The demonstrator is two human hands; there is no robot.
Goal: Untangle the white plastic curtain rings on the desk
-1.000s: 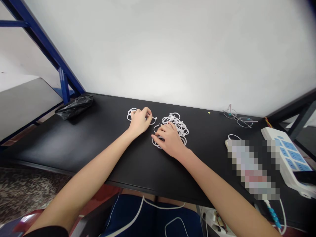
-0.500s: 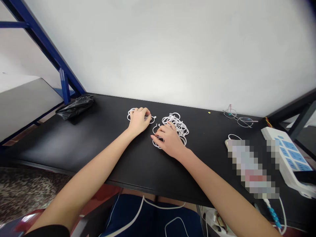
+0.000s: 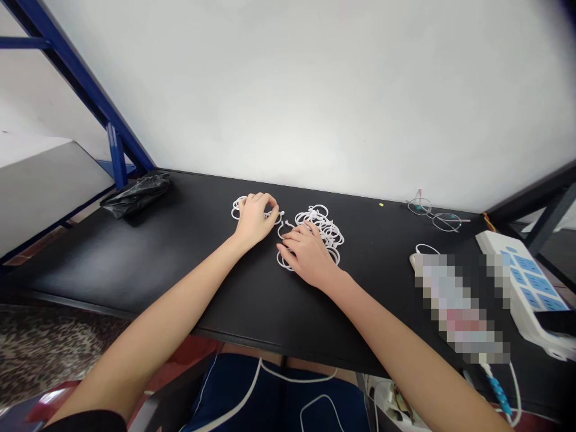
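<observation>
Several thin white cord loops with small knots or beads lie on the black tabletop in two groups. My left hand [image 3: 255, 221] curls over the smaller group of loops [image 3: 236, 207], thumb and forefinger bent together at the cord. My right hand [image 3: 308, 253] rests on the near side of the larger tangled pile of loops [image 3: 327, 227], fingers stretched out and apart. One loose cord loop [image 3: 279, 230], its two ends sticking up, shows by the right fingertips. The right palm hides part of the loops under it.
A crumpled black plastic bag [image 3: 137, 195] lies at the back left. On the right are wire-framed glasses [image 3: 432, 215], a pixelated phone [image 3: 456, 306] with a cable, and a white power strip [image 3: 517, 270]. The desk's front edge [image 3: 288, 354] is above my lap. A white wall stands behind.
My left thumb and forefinger have shifted slightly to the right. The right thumb has drawn in a little, and the loose cord's ends beside it have moved away from me.
</observation>
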